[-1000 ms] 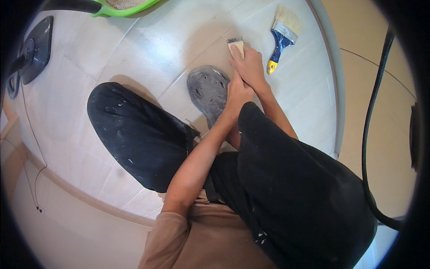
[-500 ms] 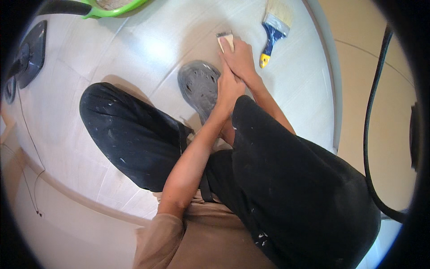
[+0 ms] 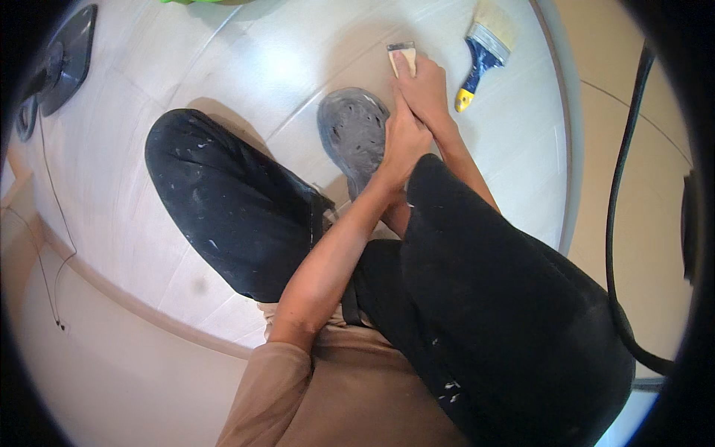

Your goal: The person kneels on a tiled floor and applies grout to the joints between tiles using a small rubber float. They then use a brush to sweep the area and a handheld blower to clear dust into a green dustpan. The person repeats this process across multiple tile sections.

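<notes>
In my right hand (image 3: pixel 427 91) is a small scraper-like tool (image 3: pixel 403 56) with a short cream handle and a dark flat end. The fingers are closed round the handle, and the dark end meets the pale tiled floor (image 3: pixel 298 45). My left hand (image 3: pixel 407 141) reaches across from the left and lies against the right hand and wrist; most of its fingers are hidden there. Just left of both hands is my foot in a grey clog (image 3: pixel 354 132) with holes in its top. A wide paintbrush (image 3: pixel 484 56) with a blue and yellow handle lies to the right.
My bent knees in black trousers (image 3: pixel 223 194) frame the work spot. A black cable (image 3: pixel 612 201) hangs at the right. A black stand-like object (image 3: pixel 71 63) is at the far left, with thin cords (image 3: pixel 56 216) below. A green container's rim (image 3: pixel 208 1) shows at the top.
The view has shifted, so the floor things sit further right and the green container is nearly out of the picture. The tool stays in my right hand, slightly farther from me.
</notes>
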### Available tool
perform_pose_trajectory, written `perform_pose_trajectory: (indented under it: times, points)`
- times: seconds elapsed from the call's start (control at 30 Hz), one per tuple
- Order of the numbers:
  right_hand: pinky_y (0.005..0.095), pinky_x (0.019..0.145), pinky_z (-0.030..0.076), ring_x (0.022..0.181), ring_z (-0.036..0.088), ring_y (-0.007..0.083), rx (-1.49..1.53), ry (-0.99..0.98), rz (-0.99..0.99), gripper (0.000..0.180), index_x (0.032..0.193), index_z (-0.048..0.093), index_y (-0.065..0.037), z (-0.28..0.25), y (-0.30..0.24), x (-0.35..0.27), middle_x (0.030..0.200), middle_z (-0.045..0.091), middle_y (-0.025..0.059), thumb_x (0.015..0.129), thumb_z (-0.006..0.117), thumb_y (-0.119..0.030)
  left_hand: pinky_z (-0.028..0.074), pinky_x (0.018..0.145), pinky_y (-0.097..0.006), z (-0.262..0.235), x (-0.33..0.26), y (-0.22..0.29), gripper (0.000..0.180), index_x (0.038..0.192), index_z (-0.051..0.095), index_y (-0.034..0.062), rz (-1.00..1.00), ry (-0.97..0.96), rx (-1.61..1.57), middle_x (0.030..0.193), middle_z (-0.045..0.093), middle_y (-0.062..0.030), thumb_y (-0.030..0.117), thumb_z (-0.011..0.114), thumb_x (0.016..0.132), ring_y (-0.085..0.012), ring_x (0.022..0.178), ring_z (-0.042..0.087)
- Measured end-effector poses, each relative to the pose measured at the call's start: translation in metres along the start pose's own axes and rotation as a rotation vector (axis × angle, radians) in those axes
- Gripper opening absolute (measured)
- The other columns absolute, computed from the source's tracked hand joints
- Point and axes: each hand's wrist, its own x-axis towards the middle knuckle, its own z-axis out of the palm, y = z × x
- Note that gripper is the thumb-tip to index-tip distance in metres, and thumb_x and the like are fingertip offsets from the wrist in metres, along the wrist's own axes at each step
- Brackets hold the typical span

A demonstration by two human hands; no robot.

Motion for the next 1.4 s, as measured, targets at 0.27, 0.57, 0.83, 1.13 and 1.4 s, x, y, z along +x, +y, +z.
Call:
perform_pose_trajectory:
  times: [0.27, 0.57, 0.83, 1.13, 1.4]
  points:
    - [0.0556, 0.088, 0.050, 0.094, 0.067, 0.0521, -0.077, 0.015, -0.037, 0.061, 0.094, 0.071, 0.011, -0.001, -0.015, 0.001, 0.093, 0.071, 0.0336, 0.097, 0.060, -0.049, 0.049, 0.095, -0.056, -0.003, 0.009, 0.008, 0.094, 0.160, 0.001, -0.0054, -0.137, 0.007, 0.006, 0.114, 0.063, -0.0425, 0.008, 0.060, 0.088, -0.0567, 0.108, 0.062]
    - [0.0555, 0.086, 0.051, 0.091, 0.067, 0.0521, -0.064, 0.036, -0.058, 0.057, 0.092, 0.071, 0.010, 0.001, -0.007, 0.010, 0.090, 0.070, 0.0337, 0.096, 0.061, -0.047, 0.049, 0.094, -0.057, 0.000, 0.011, 0.000, 0.094, 0.159, 0.002, -0.0075, -0.068, 0.035, 0.024, 0.114, 0.062, -0.0425, 0.005, 0.060, 0.087, -0.0565, 0.107, 0.063]
    - [0.0526, 0.082, 0.052, 0.086, 0.069, 0.0485, -0.021, 0.055, -0.061, 0.054, 0.096, 0.070, 0.010, -0.004, -0.007, 0.005, 0.088, 0.070, 0.0327, 0.098, 0.061, -0.043, 0.049, 0.092, -0.057, 0.007, 0.007, 0.008, 0.087, 0.159, 0.003, -0.0074, -0.079, 0.045, 0.027, 0.115, 0.062, -0.0411, 0.005, 0.057, 0.092, -0.0563, 0.108, 0.062]
    - [0.0356, 0.064, 0.052, 0.064, 0.064, 0.0148, 0.390, 0.033, 0.291, 0.040, 0.102, 0.064, 0.004, -0.069, 0.099, -0.044, 0.072, 0.067, 0.0096, 0.107, 0.055, -0.035, 0.048, 0.091, -0.052, 0.013, -0.031, -0.032, 0.056, 0.145, 0.043, -0.0046, 0.200, -0.227, 0.258, 0.111, 0.059, -0.0330, 0.015, 0.063, 0.097, -0.0498, 0.105, 0.060]
    - [0.0293, 0.048, 0.045, 0.053, 0.057, 0.0098, 0.185, 0.004, 0.226, 0.031, 0.113, 0.064, 0.001, -0.089, 0.089, -0.088, 0.070, 0.065, 0.0044, 0.101, 0.067, -0.028, 0.052, 0.082, -0.048, -0.001, -0.035, -0.035, 0.022, 0.103, 0.069, -0.0057, 0.197, -0.340, 0.228, 0.094, 0.066, -0.0238, 0.014, 0.064, 0.094, -0.0407, 0.091, 0.066]
